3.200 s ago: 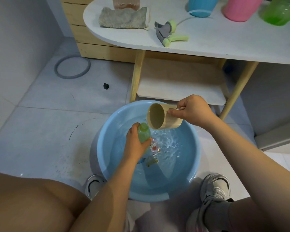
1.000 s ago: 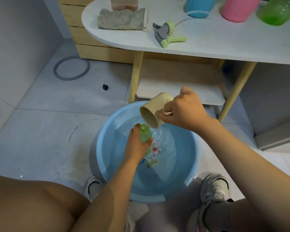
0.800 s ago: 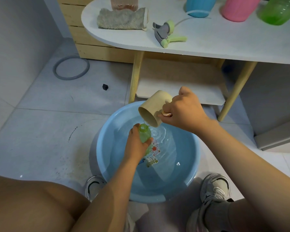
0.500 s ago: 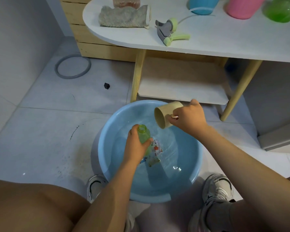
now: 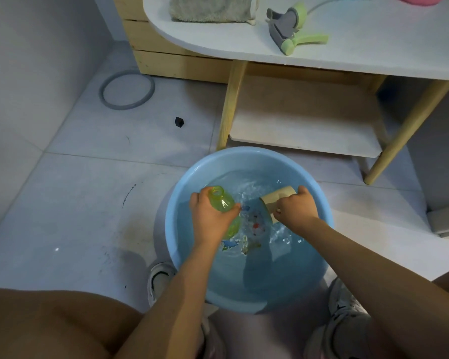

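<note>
One green bottle (image 5: 222,203), gripped in the left hand (image 5: 211,218), leans over the basin's (image 5: 184,182) left edge; the right hand (image 5: 294,212) clasps one beige cup (image 5: 275,199) dipping into water mid-basin.

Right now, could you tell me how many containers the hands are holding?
2: green bottle in the left hand, beige cup in the right hand, both over the basin.

Soft, even indoor light; faint shadows under the desk (image 5: 373,42); small glints on the water in the basin (image 5: 192,174); wide-angle bending at the edges; focus slightly soft throughout.
</note>
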A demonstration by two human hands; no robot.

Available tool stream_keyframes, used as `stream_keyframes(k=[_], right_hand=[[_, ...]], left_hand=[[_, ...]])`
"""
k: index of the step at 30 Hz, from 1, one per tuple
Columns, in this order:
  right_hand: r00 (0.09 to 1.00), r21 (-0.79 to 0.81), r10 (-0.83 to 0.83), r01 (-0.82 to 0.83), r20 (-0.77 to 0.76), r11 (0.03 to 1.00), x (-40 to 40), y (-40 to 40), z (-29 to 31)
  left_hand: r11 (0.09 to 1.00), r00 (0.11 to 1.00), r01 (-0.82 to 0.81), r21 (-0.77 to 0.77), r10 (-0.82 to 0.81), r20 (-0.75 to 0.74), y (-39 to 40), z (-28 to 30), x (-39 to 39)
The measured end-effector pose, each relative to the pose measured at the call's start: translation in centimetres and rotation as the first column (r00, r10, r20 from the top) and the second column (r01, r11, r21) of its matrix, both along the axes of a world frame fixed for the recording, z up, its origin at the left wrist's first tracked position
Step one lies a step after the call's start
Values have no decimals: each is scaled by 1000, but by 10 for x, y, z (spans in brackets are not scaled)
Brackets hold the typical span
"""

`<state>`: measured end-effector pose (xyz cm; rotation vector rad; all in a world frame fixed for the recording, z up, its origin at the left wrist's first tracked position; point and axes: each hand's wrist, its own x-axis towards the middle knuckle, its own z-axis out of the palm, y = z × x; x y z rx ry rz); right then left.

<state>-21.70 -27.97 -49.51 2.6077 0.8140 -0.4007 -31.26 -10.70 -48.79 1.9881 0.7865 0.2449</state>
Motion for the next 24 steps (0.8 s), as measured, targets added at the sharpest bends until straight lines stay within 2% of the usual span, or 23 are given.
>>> stream_keyframes(k=[5, 9, 11, 13, 15, 17, 21, 24], right_hand=[[993, 49, -14, 20, -118, 999, -4, 11, -12], [946, 241, -197, 261, -258, 935, -4, 4, -17], [882, 384, -314, 442, -352, 811, -1, -2, -14], [773, 473, -408, 625, -485, 621, 5, -9, -8], [676, 493, -429, 734, -600, 467, 10, -17, -1], [623, 509, -425, 782, -657, 359, 12, -24, 5], [613, 590, -365, 785, -700, 188, 14, -34, 24], [632, 622, -307, 770, -711, 145, 15, -40, 42]], left_hand=[[1000, 1000, -18, -19, 18, 6, 4, -1, 0], [997, 1000, -6, -76, 6, 4, 6, -2, 1], [995, 1000, -3, -102, 4, 9, 6, -3, 0], [995, 1000, 10, -95, -9, 8, 5, -4, -1], [996, 1000, 24, -89, -24, -7, 4, -5, -1], [996, 999, 30, -88, -31, -17, 3, -5, -2], [995, 998, 53, -78, -55, -23, -1, -3, -3], [994, 995, 87, -58, -90, -36, -4, -1, -2]])
